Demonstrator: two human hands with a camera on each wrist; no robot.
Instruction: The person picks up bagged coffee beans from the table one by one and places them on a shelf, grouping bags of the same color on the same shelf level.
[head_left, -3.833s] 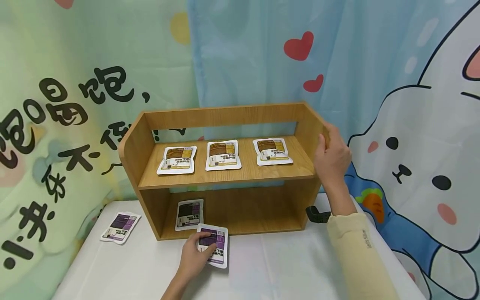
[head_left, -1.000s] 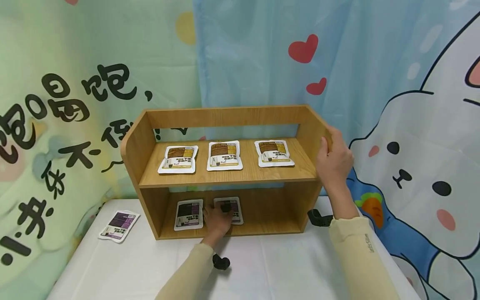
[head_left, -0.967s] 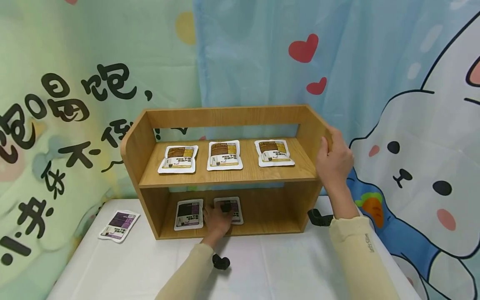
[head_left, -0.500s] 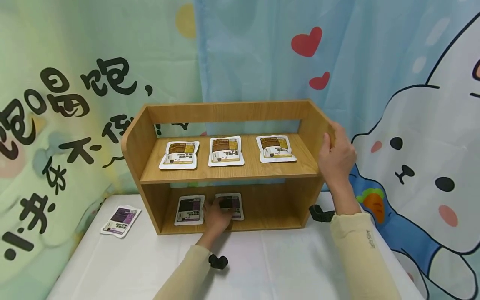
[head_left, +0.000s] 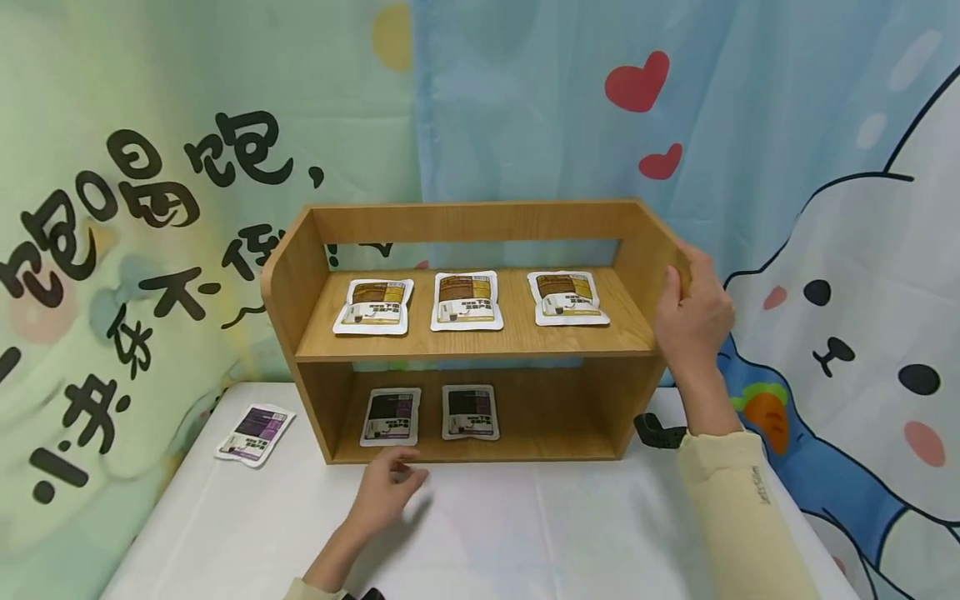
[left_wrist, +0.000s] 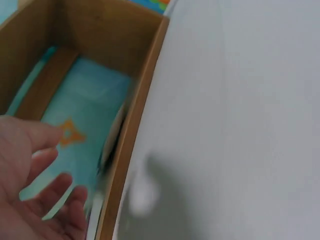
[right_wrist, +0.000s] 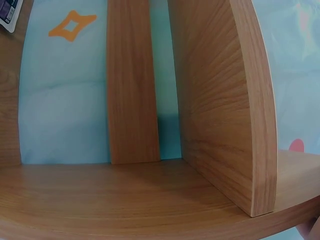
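A two-tier wooden shelf [head_left: 480, 351] stands on the white table. My right hand [head_left: 694, 312] grips the edge of its right side panel. In front of the lower tier my left hand [head_left: 386, 492] hovers with loosely bent fingers and nothing in them; the left wrist view shows the same hand [left_wrist: 35, 185] beside the shelf's lower edge. Two white pouches with dark and purple labels lie on the lower tier, a left pouch [head_left: 391, 417] and a right pouch [head_left: 469, 412]. A third purple-labelled pouch [head_left: 256, 435] lies on the table left of the shelf.
On the upper tier lie three white pouches with brown-and-yellow labels: left [head_left: 373, 307], middle [head_left: 467, 301] and right [head_left: 567, 298]. Printed curtains [head_left: 525, 125] hang close behind and beside the white table [head_left: 495, 533].
My left hand carried a purple-labelled pouch onto the lower tier, let go of it beside the first one, and drew back toward the front left. My right hand kept its grip on the shelf.
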